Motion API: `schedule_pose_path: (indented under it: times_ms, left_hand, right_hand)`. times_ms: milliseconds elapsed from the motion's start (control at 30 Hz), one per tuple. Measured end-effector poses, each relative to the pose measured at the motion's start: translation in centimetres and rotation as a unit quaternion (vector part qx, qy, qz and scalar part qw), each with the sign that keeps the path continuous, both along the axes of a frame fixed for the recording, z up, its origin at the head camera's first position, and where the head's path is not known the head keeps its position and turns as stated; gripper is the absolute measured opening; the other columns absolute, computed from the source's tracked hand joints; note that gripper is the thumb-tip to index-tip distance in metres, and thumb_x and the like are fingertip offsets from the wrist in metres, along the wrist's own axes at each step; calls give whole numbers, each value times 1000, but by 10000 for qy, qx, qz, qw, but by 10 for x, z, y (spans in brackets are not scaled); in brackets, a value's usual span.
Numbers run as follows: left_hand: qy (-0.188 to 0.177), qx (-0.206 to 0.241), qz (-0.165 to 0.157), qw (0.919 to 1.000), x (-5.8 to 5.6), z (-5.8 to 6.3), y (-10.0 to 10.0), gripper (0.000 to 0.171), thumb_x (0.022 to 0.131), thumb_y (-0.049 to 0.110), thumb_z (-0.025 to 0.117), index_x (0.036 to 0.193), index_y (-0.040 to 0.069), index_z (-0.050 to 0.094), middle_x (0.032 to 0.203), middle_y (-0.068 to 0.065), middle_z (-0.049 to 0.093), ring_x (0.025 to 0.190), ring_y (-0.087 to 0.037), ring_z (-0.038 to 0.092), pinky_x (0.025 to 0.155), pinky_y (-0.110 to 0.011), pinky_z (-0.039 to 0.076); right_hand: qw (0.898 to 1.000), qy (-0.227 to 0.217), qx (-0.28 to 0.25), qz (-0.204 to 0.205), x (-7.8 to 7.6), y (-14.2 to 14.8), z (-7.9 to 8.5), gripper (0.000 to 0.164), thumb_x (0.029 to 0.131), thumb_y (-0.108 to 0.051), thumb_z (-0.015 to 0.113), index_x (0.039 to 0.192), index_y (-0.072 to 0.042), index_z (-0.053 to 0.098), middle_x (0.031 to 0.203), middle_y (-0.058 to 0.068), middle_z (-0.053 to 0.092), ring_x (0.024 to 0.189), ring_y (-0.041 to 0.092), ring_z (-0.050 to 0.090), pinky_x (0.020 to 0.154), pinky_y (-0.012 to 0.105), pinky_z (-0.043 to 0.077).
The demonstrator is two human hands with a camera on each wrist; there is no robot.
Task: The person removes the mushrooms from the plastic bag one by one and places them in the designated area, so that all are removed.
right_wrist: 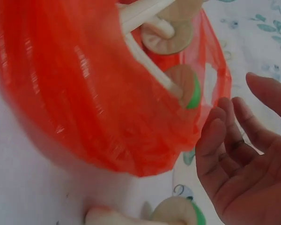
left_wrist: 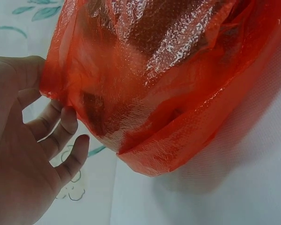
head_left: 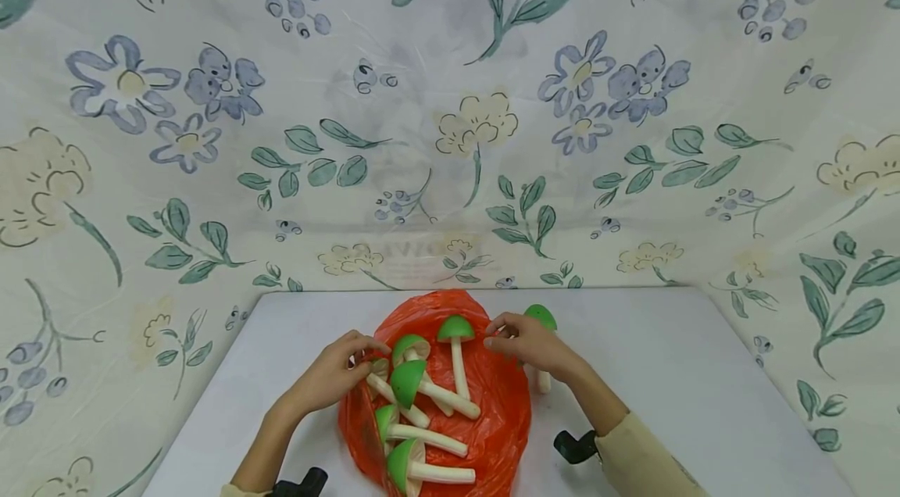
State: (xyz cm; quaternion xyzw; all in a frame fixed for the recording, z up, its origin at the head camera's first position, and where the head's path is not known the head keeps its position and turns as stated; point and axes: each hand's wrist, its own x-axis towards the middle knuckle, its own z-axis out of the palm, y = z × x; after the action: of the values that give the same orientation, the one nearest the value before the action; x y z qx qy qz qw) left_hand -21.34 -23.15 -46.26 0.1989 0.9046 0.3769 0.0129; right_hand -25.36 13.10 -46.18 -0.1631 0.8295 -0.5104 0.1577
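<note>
Left hand (head_left: 339, 369) on bag (head_left: 505, 419); mushrooms (head_left: 408, 384) inside.

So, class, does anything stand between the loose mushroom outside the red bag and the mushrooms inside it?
Yes: the side of the red bag stands between the loose mushroom and the mushrooms inside; its mouth is open. In the head view, the right hand also partly hides the loose mushroom.
</note>
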Motion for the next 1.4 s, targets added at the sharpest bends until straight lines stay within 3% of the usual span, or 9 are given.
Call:
schedule_pose_path:
  times_ms: [200, 433, 700, 933, 1100, 1400]
  left_hand:
    - [12, -56, 30, 10000, 0, -2, -1, 32, 90, -2, 60, 115, 14, 72, 95, 0, 57, 82, -16, 48, 68, -28, 44]
    - [25, -45, 16, 10000, 1, -1, -2, 31, 90, -2, 60, 114, 13, 72, 95, -1, 57, 82, -16, 48, 66, -27, 44]
    - [-75, -121, 18, 9999, 0, -1, 0, 32, 90, -2, 59, 115, 14, 72, 97, -1, 57, 83, -18, 48, 66, -27, 45]
    - [-60, -150, -7, 9999, -1, -1, -2, 31, 90, 0, 60, 115, 13, 71, 96, -1, 56, 83, -18, 48, 65, -28, 45]
    - [-56, -159, 45, 9998, 0, -1, -2, 32, 90, -1, 60, 115, 14, 71, 96, -1, 57, 83, -18, 48, 67, -28, 45]
    - [-113, -106, 2, 9999, 1, -1, -1, 31, 90, 0, 59, 115, 13, 71, 98, -3, 58, 84, -19, 48, 67, -28, 45]
  right_hand:
    - [9979, -257, 139, 570, -5, -18, 7, 33, 93, -35, 69, 116, -11, 67, 104, 8, 67, 86, 23, 64, 70, 37, 56]
    - [9877, -502, 388, 1430, -8, -35, 10, 38, 94, -29, 69, 125, -7, 66, 115, 1, 68, 96, 21, 68, 76, 38, 58]
    - [9759, -951, 176, 1956, -9, -46, 0, 41, 94, -25, 70, 129, -6, 63, 118, 2, 67, 101, 19, 66, 85, 43, 57]
    - [9586, -1395, 201, 2475, -6, -48, -8, 41, 94, -13, 66, 134, -3, 59, 123, 9, 68, 111, 17, 64, 94, 44, 53]
    - [9535, -1474, 433, 2594, -2, -51, -8, 39, 93, -11, 68, 131, -8, 61, 121, 3, 67, 111, 17, 63, 94, 40, 53]
    - [9572, -1309, 587, 2514, 2, -56, -8, 32, 92, -10, 70, 124, -11, 65, 104, 1, 67, 96, 14, 60, 87, 35, 53]
